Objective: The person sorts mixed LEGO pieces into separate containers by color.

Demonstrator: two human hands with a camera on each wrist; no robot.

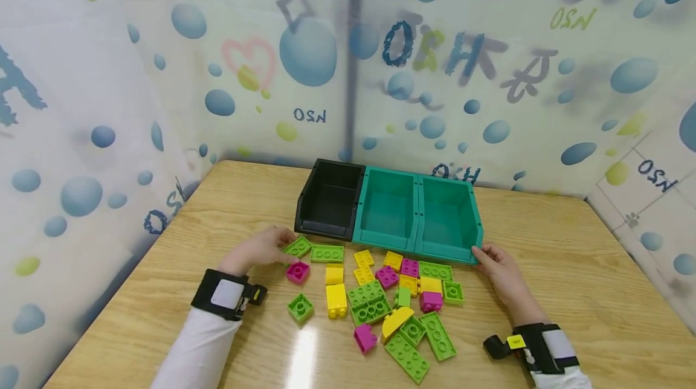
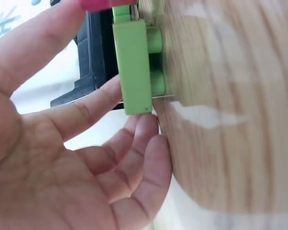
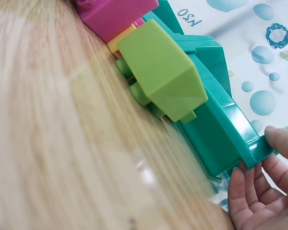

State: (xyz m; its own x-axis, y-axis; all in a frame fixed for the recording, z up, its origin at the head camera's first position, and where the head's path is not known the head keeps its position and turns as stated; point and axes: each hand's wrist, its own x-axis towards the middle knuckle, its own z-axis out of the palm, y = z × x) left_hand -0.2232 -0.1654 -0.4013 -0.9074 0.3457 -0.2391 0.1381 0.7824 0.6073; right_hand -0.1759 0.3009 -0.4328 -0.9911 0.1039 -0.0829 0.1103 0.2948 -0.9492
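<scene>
My left hand (image 1: 267, 248) lies at the left, by the near corner of the black bin (image 1: 326, 231). Its fingers are loosely bent, with the index fingertip against a green brick (image 2: 133, 69) in the left wrist view. The thumb reaches toward a magenta brick (image 1: 297, 272). My right hand (image 1: 499, 268) pinches the near right corner of the right teal bin (image 1: 478, 229), thumb on top of the rim and fingers beneath, as the right wrist view shows. A second teal bin (image 1: 387, 243) stands between that one and the black bin, all side by side.
Loose toy bricks lie in front of the bins: a yellow brick (image 1: 336, 301), a green plate-like brick (image 1: 406, 357), a yellow curved brick (image 1: 397, 321), a magenta brick (image 1: 365, 339) and several more. The wooden table (image 1: 244, 347) meets a patterned cloth backdrop (image 1: 261, 135) behind.
</scene>
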